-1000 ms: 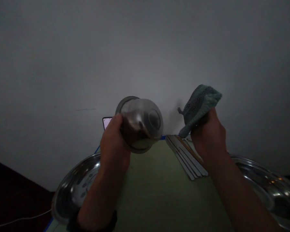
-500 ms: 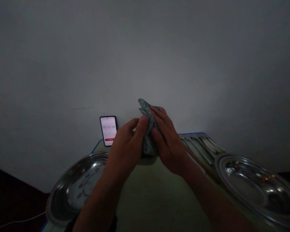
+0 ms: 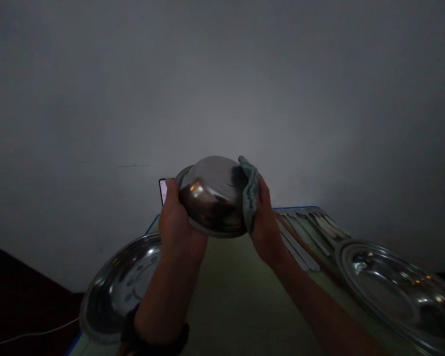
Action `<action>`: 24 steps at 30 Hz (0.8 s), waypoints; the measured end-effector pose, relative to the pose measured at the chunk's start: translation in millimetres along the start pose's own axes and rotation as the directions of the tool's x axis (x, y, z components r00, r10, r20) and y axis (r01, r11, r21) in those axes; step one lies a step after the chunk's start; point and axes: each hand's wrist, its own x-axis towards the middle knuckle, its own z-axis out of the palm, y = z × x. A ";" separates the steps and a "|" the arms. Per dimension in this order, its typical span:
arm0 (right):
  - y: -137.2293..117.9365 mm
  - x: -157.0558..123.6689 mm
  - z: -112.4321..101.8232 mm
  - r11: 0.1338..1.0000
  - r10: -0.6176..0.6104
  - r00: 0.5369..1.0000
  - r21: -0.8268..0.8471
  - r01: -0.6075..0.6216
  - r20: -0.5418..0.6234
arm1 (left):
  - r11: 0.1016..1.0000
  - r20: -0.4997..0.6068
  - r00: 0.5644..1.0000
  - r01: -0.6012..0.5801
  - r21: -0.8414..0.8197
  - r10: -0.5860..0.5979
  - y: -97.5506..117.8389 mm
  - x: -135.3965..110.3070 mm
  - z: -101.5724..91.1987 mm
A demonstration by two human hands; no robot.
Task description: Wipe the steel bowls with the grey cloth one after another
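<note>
A shiny metal bowl [image 3: 213, 198] is held up above the table, its rounded outside turned toward me. My left hand [image 3: 178, 222] is closed on the bowl's left side, thumb up along the rim. On the right side, a grey-green cloth [image 3: 250, 190] lies against the bowl's wall. My right hand [image 3: 267, 227] grips this cloth and presses it to the bowl; its fingertips are partly hidden behind the cloth. The bowl's inside is out of sight.
A large metal basin [image 3: 122, 287] stands at the left of the green table [image 3: 241, 301]. To the right lie another metal basin [image 3: 385, 291] and several long utensils [image 3: 304, 232]. A phone [image 3: 163, 190] leans against the wall [image 3: 222, 79], mostly covered by my left hand.
The bowl has turned so its outside now shows. My hands have moved apart; the left has let go of the cloth and holds the bowl, while the cloth stays with the right.
</note>
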 end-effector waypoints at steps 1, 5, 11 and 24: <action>-1.8 -3.8 3.7 0.997 -0.055 0.998 -0.062 0.055 -0.006 | 0.999 -0.016 1.000 -0.011 -0.034 0.011 -4.0 -0.8 0.7; -10.5 -10.9 5.5 0.937 -0.206 0.976 -0.270 0.219 0.077 | 1.000 -0.042 0.999 -0.012 -0.027 0.010 -21.0 -11.7 3.5; -16.6 -3.9 -5.3 0.891 -0.264 0.954 -0.341 0.299 0.144 | 0.955 0.119 0.993 -0.017 0.297 -0.019 -34.6 -25.8 2.8; -36.6 22.1 -46.3 0.980 -0.133 0.991 -0.144 0.134 0.020 | 0.376 0.558 0.827 -0.498 0.781 -0.063 0.7 -8.3 -14.8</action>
